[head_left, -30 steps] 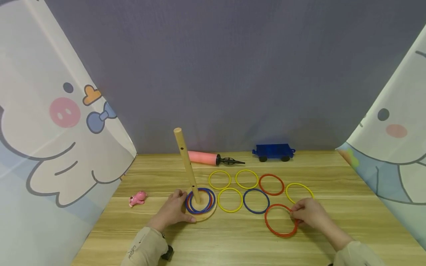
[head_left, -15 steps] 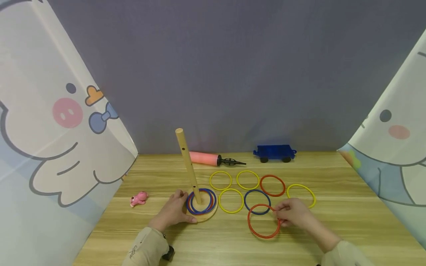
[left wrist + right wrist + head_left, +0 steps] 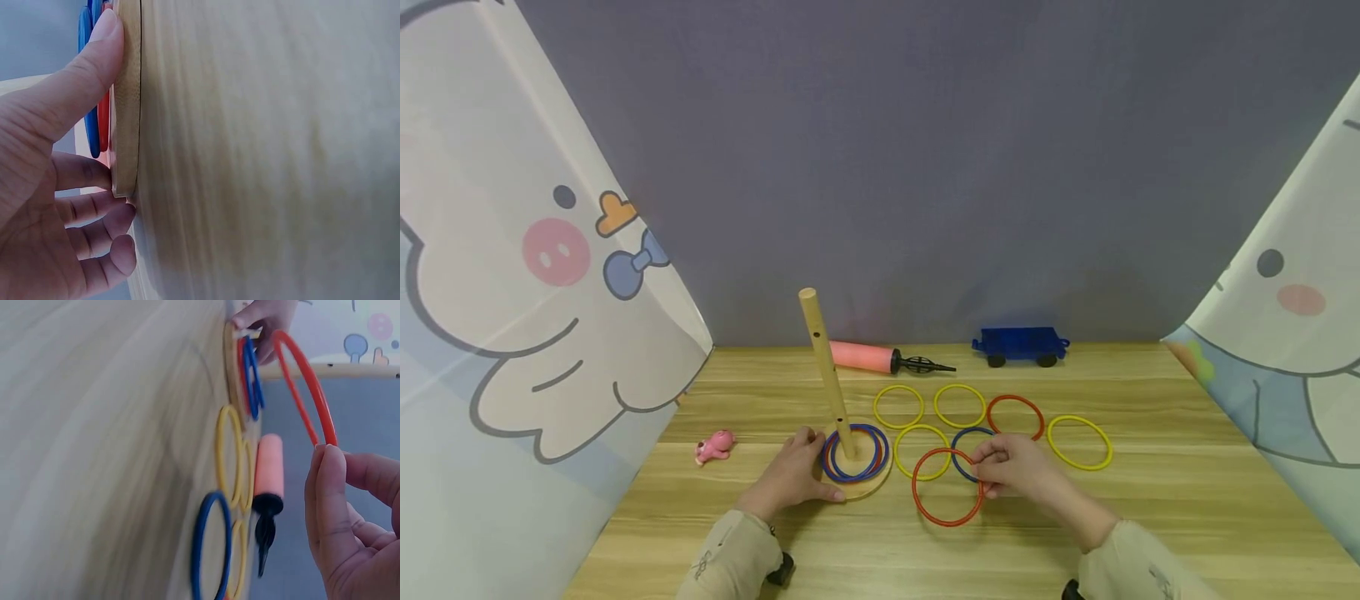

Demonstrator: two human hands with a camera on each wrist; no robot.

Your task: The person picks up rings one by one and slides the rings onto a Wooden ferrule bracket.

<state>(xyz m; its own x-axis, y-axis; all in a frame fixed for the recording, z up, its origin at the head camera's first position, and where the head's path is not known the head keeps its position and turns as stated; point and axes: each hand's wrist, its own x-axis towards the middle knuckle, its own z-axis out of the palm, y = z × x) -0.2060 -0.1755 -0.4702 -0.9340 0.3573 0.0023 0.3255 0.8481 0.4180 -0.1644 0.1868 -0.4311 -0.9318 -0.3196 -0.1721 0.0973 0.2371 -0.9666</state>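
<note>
Place: screened-off play corner, by its contents; the building around it could not be told. Rear: plain grey cloth (image 3: 925, 167), which hung behind the far edge of the tabletop (image 3: 970, 558). Left flank: pale cartoon panel (image 3: 550, 350). Right flank: second cartoon panel (image 3: 1292, 333), which slanted in towards the far right corner. Surface: wood grain. Toys that marked the use: wooden peg (image 3: 827, 367) on a round base (image 3: 872, 488), coloured rings (image 3: 1080, 467), blue wagon (image 3: 1018, 343) near the far edge, pink figurine (image 3: 714, 447) near the left edge.
</note>
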